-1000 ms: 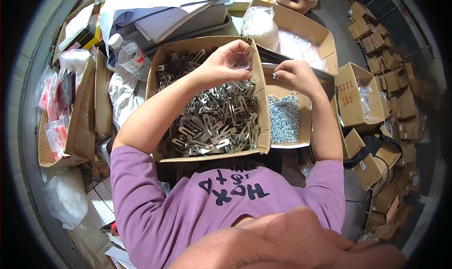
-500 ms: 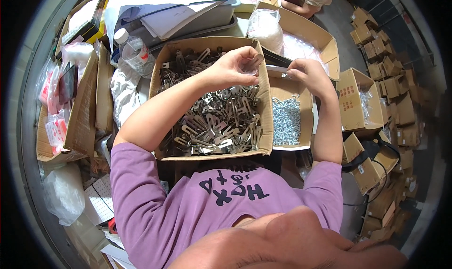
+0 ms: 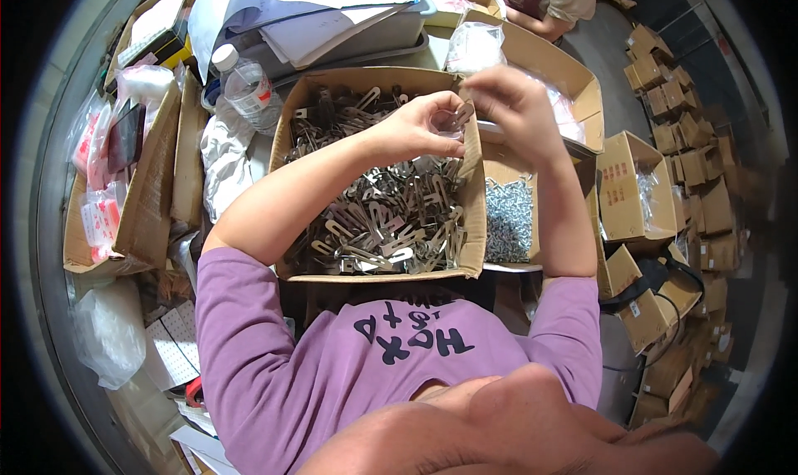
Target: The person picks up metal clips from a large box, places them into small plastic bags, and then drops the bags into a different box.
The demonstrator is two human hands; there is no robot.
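My left hand (image 3: 421, 127) is closed over the far right part of a cardboard box (image 3: 474, 217). Between its thumb and fingers is a small clear plastic bag (image 3: 447, 127), with a slotted metal piece (image 3: 463, 114) at its mouth. Flat slotted metal pieces (image 3: 378, 217) lie heaped in the box below. Just right of the bag, my right hand (image 3: 517, 105) is raised and blurred, fingers pointing toward the left hand. Whether it holds anything cannot be made out. Under my right forearm, a shallow carton holds a pile of small silvery screws (image 3: 509, 226).
A plastic bottle (image 3: 249, 97) stands left of the box, near a grey bin (image 3: 366, 47) topped with papers. A carton (image 3: 582, 101) with plastic bags lies beyond my right hand. Another person's arm (image 3: 536, 26) shows at the far right. Several cartons line the right side.
My right hand has risen from above the screw carton and moved left toward my left hand. My left hand keeps its hold on the bag, having shifted slightly; the metal piece now shows at its mouth.
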